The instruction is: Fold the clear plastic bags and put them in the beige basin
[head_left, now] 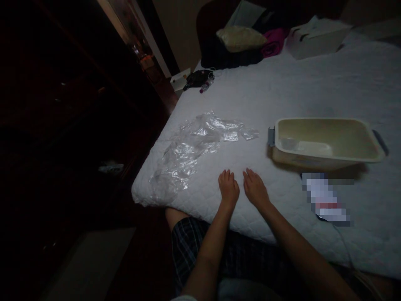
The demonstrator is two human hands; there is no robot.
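Note:
Both hands rest side by side on a white quilted mattress [250, 96], a small gap between them. My left hand [229, 187] lies palm down, its short-looking fingers pointing away from me, and holds nothing. My right hand [255, 187] angles in toward it, fingers also stretched forward, likewise without anything in it. Just beyond and left of the hands spreads a crumpled clear plastic sheet [184, 150], apart from both. To the right stands an open pale plastic bin [328, 159] with grey handles; some clear or whitish shape shows inside.
A phone-like device [326, 198], its screen blurred out, lies before the bin with a cable. At the far side are a yellowish pillow [241, 38], a magenta cloth roll [273, 43], a white box [318, 38] and a dark bag [198, 78]. Dark floor borders the left.

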